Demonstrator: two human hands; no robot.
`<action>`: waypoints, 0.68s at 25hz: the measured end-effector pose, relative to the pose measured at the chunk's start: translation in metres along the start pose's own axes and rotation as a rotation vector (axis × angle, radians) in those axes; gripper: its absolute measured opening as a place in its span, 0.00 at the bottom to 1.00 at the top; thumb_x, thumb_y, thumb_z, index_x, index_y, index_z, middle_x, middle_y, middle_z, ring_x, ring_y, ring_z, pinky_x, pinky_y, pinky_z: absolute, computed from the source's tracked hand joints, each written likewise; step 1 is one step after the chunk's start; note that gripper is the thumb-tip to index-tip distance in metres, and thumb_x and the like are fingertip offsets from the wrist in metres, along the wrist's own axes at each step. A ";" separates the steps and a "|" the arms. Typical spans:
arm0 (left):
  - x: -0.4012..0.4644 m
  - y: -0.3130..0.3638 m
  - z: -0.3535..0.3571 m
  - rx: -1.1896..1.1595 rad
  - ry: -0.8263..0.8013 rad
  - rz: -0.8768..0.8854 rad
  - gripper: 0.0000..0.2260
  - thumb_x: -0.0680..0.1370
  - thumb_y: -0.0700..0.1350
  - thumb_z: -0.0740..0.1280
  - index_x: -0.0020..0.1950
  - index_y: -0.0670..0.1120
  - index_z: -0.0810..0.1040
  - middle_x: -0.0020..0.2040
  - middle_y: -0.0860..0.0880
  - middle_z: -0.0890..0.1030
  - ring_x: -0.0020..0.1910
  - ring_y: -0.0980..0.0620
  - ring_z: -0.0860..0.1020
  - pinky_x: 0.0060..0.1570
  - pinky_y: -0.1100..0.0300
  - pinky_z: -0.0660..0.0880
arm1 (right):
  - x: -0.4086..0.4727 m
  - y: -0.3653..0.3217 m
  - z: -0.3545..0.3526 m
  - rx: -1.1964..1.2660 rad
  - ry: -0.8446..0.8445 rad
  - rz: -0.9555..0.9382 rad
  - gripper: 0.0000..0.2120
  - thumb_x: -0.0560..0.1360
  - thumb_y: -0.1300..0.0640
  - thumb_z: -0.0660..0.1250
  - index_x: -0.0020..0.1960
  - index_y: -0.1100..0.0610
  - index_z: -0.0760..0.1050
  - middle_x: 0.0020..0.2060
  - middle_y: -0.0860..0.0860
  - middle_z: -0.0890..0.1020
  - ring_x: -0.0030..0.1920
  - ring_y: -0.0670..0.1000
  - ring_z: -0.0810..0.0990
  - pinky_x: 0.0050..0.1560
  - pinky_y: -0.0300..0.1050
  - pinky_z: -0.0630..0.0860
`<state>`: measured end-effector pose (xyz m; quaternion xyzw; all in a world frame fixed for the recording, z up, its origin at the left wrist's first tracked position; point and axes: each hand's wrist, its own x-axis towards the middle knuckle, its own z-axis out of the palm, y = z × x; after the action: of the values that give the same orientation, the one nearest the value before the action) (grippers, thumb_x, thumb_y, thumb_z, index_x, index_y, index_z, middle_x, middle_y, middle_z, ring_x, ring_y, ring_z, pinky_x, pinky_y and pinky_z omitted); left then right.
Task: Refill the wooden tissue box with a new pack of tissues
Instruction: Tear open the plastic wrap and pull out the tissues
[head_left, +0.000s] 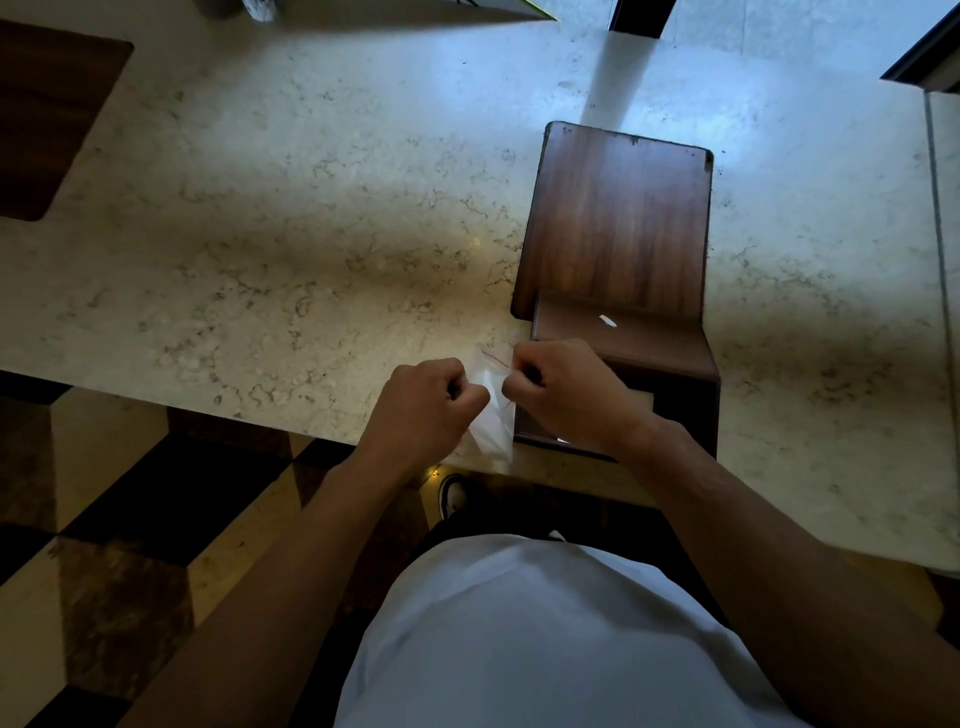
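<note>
Both hands pinch the top of a clear plastic tissue pack with thin red lines (491, 410). The left hand (423, 410) is clenched on its left edge, the right hand (563, 395) on its right edge; the pack hangs between and below the two fists, over the near edge of the pale marble countertop (291, 249). Just right of the grip stands the dark wooden tissue box (623, 358), with its flat wooden lid (615, 218) lying beyond the fists.
</note>
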<state>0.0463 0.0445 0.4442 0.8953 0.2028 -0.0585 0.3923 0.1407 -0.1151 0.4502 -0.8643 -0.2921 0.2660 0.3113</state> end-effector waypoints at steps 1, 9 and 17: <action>0.001 -0.002 -0.003 0.002 0.004 -0.015 0.14 0.73 0.46 0.66 0.29 0.46 0.69 0.24 0.52 0.70 0.23 0.56 0.65 0.24 0.67 0.61 | 0.001 0.001 -0.002 -0.015 0.008 0.013 0.12 0.76 0.55 0.66 0.36 0.60 0.74 0.29 0.57 0.78 0.26 0.47 0.66 0.28 0.45 0.64; 0.003 -0.004 -0.025 0.272 -0.019 0.040 0.11 0.73 0.46 0.69 0.32 0.45 0.74 0.28 0.48 0.77 0.27 0.51 0.74 0.28 0.59 0.68 | 0.001 0.005 -0.023 -0.144 0.072 0.046 0.12 0.73 0.54 0.71 0.34 0.60 0.76 0.28 0.55 0.81 0.26 0.51 0.74 0.30 0.49 0.74; 0.012 -0.001 -0.046 0.395 -0.107 0.164 0.11 0.74 0.48 0.74 0.36 0.44 0.78 0.30 0.46 0.79 0.28 0.48 0.75 0.30 0.58 0.70 | -0.004 0.009 -0.034 -0.265 0.084 0.003 0.11 0.72 0.54 0.73 0.34 0.57 0.76 0.29 0.51 0.80 0.30 0.53 0.78 0.35 0.58 0.80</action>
<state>0.0545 0.0827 0.4719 0.9639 0.0928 -0.1127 0.2228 0.1630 -0.1363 0.4673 -0.9086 -0.3103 0.1890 0.2061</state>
